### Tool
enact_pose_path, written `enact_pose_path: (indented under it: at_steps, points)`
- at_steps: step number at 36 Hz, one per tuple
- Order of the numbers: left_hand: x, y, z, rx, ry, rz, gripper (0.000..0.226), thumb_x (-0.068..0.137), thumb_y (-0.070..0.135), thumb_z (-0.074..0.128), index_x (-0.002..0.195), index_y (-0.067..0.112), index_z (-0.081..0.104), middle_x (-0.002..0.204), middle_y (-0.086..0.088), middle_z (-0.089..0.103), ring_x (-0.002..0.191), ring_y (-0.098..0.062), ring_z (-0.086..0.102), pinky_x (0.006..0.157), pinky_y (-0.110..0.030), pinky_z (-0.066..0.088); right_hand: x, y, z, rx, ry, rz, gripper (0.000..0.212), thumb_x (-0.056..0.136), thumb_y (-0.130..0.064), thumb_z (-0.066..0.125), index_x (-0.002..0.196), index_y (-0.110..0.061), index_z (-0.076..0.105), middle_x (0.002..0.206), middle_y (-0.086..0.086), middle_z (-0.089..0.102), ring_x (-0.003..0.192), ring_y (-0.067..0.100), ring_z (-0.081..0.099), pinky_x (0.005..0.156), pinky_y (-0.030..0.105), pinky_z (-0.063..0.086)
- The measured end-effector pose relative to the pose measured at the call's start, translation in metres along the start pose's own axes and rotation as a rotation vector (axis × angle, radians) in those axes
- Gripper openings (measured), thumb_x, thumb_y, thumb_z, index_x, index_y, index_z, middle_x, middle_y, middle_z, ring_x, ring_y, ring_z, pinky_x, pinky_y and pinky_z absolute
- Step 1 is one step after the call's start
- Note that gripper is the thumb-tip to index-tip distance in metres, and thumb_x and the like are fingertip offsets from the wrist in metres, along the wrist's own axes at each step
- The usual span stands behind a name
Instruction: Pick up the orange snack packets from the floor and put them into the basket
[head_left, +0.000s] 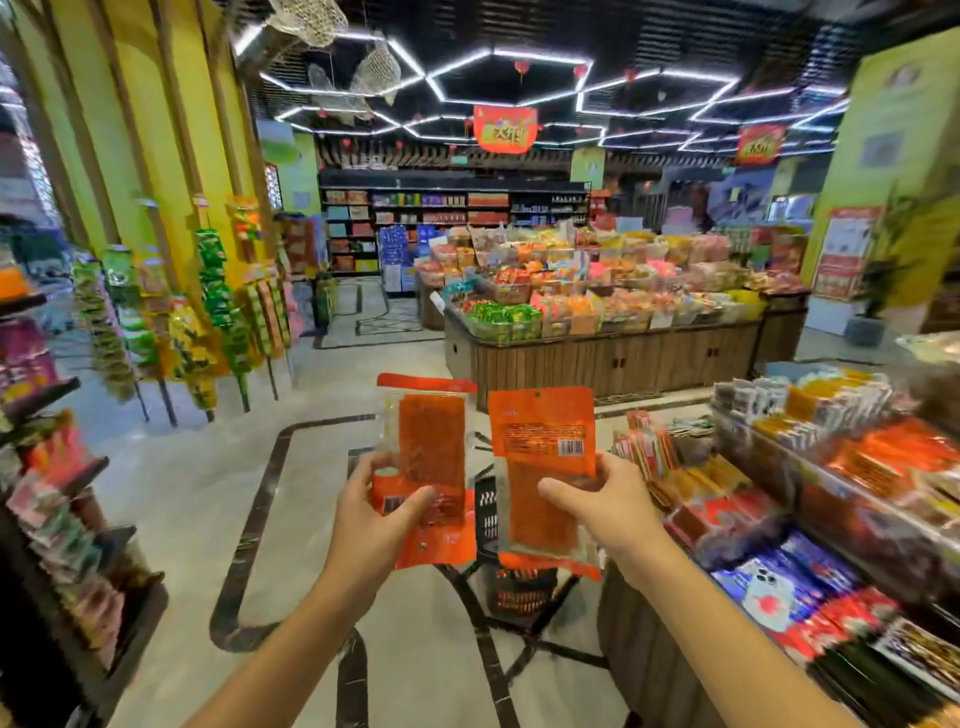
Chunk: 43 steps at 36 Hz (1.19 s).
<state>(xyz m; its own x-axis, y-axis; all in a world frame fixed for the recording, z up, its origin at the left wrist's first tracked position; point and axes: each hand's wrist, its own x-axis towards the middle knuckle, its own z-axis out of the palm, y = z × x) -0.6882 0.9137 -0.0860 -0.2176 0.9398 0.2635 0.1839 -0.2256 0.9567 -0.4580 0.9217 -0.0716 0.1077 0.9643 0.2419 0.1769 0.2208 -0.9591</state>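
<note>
Left hand (382, 512) closed around lower part of one orange snack packet (428, 457), thumb across the front, fingers behind; packet held upright, clear window side toward the camera. Right hand (602, 501) closed on a second orange packet (543, 447) the same way, printed back with barcode facing out, thumb pressed on the front near mid-height. Both packets raised side by side at chest level, close but apparently not touching, well clear of the floor (218, 467). Held low on the body, probably so the flat pouches stayed upright and could be dropped bottom-first without refolding the grip. Basket (514, 582) seen only in part, dark mesh with orange showing through, standing on the floor directly below and behind the packets, just beside the wooden base of the display shelf (831, 467) to the right. Contents of basket mostly hidden by the packets; could not tell how many already inside. No further orange packets made out on the visible floor, though blur left the near edges uncertain. Judged as carry stage done, release pending: hands positioned over the basket, so a straight lowering and opening of both grips seemed the likely need. Risk noted: slick pouches could slide past the rim if released too high.
</note>
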Motion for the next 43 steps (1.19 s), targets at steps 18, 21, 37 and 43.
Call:
enact_pose_path:
  at_steps: [18, 21, 37, 43]
  points:
    - [0.237, -0.079, 0.128, -0.034, -0.145, -0.049, 0.040, 0.084, 0.020, 0.075, 0.113, 0.035, 0.052, 0.102, 0.006, 0.069, 0.075, -0.007, 0.073, 0.053, -0.020, 0.056, 0.242, 0.083, -0.028, 0.008, 0.124, 0.068, 0.024, 0.079, -0.014, 0.081, 0.098, -0.024, 0.071, 0.091, -0.009, 0.076, 0.087, 0.007, 0.070, 0.072, 0.022, 0.054]
    - [0.281, -0.091, 0.165, -0.015, -0.146, -0.045, 0.044, 0.084, 0.024, 0.074, 0.119, 0.033, 0.049, 0.104, 0.006, 0.068, 0.078, -0.010, 0.072, 0.052, -0.020, 0.056, 0.292, 0.103, -0.043, 0.009, 0.136, 0.061, 0.022, 0.079, -0.015, 0.081, 0.096, -0.025, 0.071, 0.091, -0.009, 0.076, 0.088, 0.008, 0.070, 0.070, 0.020, 0.053]
    - [0.488, -0.175, 0.305, 0.069, -0.100, -0.139, 0.038, 0.082, 0.028, 0.076, 0.105, 0.045, 0.051, 0.103, 0.012, 0.064, 0.086, -0.011, 0.069, 0.056, -0.021, 0.056, 0.538, 0.225, -0.066, 0.003, 0.052, 0.192, 0.021, 0.081, -0.017, 0.078, 0.094, -0.029, 0.068, 0.093, -0.010, 0.073, 0.089, 0.006, 0.067, 0.069, 0.020, 0.051]
    - [0.578, -0.250, 0.338, 0.085, -0.147, -0.212, 0.033, 0.083, 0.025, 0.075, 0.106, 0.036, 0.054, 0.102, 0.004, 0.070, 0.082, -0.012, 0.073, 0.062, -0.025, 0.059, 0.635, 0.288, -0.042, -0.016, 0.022, 0.278, 0.021, 0.082, -0.015, 0.078, 0.096, -0.029, 0.070, 0.092, -0.010, 0.075, 0.091, 0.009, 0.068, 0.077, 0.027, 0.054]
